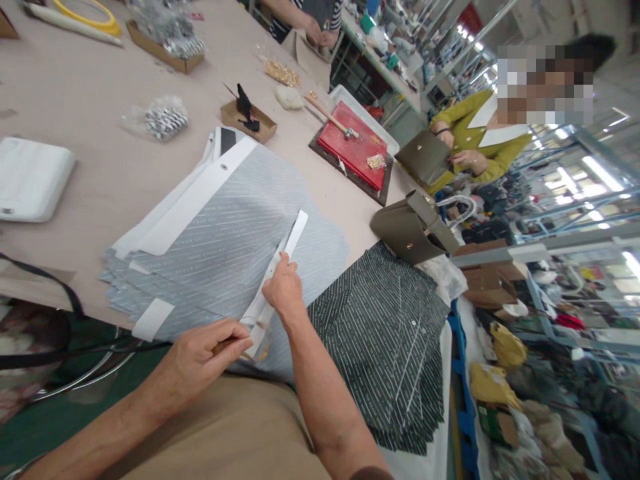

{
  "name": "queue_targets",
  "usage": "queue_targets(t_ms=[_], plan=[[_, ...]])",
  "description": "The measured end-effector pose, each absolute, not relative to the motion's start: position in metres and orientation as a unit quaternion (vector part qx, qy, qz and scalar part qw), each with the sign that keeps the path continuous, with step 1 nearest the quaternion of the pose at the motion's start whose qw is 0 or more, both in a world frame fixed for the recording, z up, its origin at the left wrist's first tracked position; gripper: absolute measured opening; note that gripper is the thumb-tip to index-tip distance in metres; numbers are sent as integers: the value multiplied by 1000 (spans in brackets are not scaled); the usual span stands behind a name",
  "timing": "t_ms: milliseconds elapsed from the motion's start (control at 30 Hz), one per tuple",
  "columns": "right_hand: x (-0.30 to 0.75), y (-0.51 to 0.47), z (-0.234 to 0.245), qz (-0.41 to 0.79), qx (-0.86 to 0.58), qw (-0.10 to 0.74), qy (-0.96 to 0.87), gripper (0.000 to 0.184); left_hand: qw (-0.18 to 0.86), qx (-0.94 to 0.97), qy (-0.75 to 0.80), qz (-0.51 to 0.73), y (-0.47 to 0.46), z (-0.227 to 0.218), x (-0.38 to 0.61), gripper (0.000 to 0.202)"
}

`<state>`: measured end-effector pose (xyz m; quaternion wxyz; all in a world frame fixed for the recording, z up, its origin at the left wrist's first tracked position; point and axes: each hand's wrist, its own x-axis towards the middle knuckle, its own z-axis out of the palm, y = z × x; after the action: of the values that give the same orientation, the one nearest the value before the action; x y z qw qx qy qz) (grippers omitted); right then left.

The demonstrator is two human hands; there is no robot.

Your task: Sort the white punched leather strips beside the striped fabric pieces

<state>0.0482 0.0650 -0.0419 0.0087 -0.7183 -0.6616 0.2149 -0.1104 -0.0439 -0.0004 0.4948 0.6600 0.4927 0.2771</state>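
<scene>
A stack of grey-blue lining pieces (215, 230) with fine printed lines lies before me, with a white band along its upper left edge. Across the right part of the stack runs a narrow white strip (295, 233). My right hand (285, 285) is closed on this strip around its middle, fingers curled and thumb up. Close to the strip's lower end, my left hand (217, 345) is closed, thumb pressed to the curled fingers; what it pinches is hidden. To the right lies a stack of black lining pieces (385, 333) with white lines.
Olive handbags (413, 230) stand beyond the black stack, near a person in a yellow-green top (493, 150). A hammer (333, 117) rests on a red block (345, 140). A small cardboard tray (263, 127), bagged hardware (165, 120) and a white box (35, 179) occupy the table.
</scene>
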Motion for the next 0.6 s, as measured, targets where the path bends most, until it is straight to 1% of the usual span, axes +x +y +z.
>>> queue_targets(t_ms=[100, 200, 267, 400, 500, 600], plan=[[70, 60, -41, 226, -712, 71, -661, 71, 510, 647, 490, 285, -46, 7, -109, 30], [106, 51, -38, 231, -720, 127, -641, 54, 524, 641, 484, 284, -48, 13, -107, 31], [140, 41, -32, 241, -741, 168, -604, 47, 522, 643, 483, 284, -49, 14, -104, 32], [228, 9, -7, 242, -787, 237, -516, 52, 495, 654, 488, 299, -46, 13, -98, 34], [299, -19, 7, 219, -819, 238, -473, 56, 498, 663, 472, 300, -41, 15, -92, 37], [356, -42, 4, 206, -852, 248, -413, 60, 537, 628, 477, 300, -39, 21, -89, 40]])
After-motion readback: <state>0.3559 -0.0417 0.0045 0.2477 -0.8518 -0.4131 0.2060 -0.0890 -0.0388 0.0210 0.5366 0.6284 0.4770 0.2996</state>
